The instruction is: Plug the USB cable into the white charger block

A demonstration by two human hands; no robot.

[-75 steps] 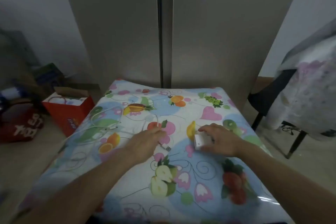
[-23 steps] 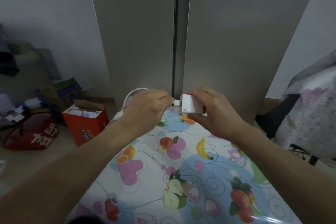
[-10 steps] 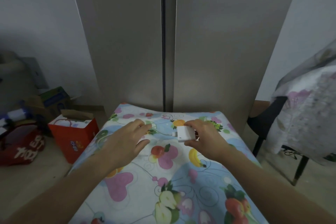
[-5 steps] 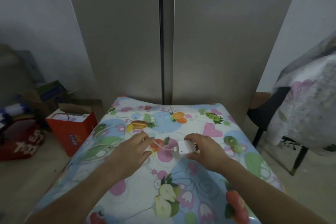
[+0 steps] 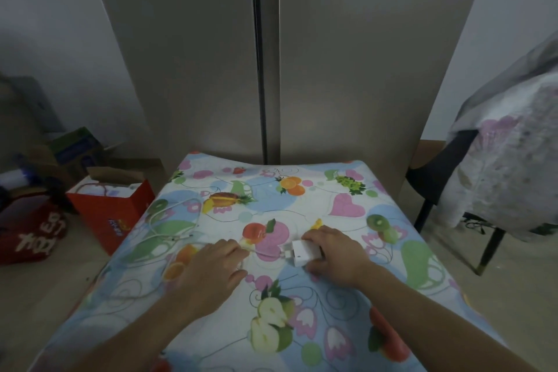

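Note:
The white charger block lies on the fruit-patterned tablecloth, with my right hand curled around its right side, fingers and thumb on it. A white USB cable has its plug seated in the block's left face. The cable runs left under my left hand and loops across the table's left part. My left hand rests flat on the cloth over the cable, fingers loosely spread; I cannot tell whether it pinches the cable.
A tall grey double-door cabinet stands right behind the table. A red paper bag and boxes sit on the floor at left. A dark chair draped with pale cloth stands at right.
Both hands have come down from mid-air to the table with the block and plugged cable. My left hand has let go of the plug end and slid left.

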